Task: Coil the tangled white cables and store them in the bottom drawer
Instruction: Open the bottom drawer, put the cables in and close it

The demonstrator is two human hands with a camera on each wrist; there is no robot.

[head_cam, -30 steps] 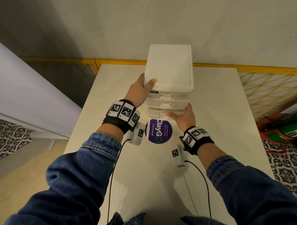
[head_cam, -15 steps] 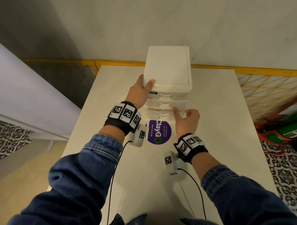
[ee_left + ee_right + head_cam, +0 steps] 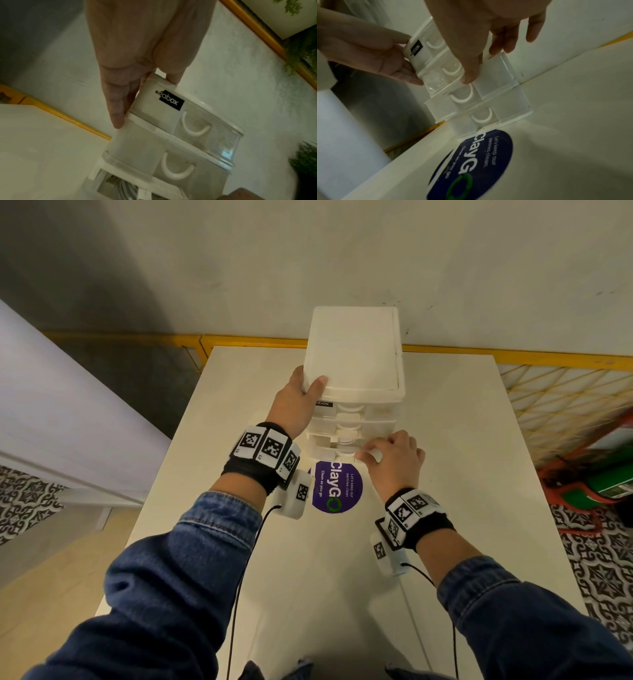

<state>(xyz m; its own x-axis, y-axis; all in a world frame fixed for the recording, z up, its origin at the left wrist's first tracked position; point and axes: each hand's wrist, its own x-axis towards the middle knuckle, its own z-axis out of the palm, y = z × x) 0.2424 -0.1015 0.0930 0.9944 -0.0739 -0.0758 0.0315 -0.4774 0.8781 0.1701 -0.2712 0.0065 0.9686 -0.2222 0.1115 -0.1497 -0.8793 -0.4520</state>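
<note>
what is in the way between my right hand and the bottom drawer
Nothing visible. The right hand is already at the lower drawer fronts of the drawer unit, just above the bottom drawer. Only the flat purple sticker lies on the table in front of it.

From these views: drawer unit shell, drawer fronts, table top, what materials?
Drawer unit shell: opaque white plastic, probably matte; moulded rounded edges. Drawer fronts: clear to frosted plastic; see-through, with white curved handles. Table: smooth cream top, perhaps laminate; slight sheen, round purple sticker stuck on it.
</note>
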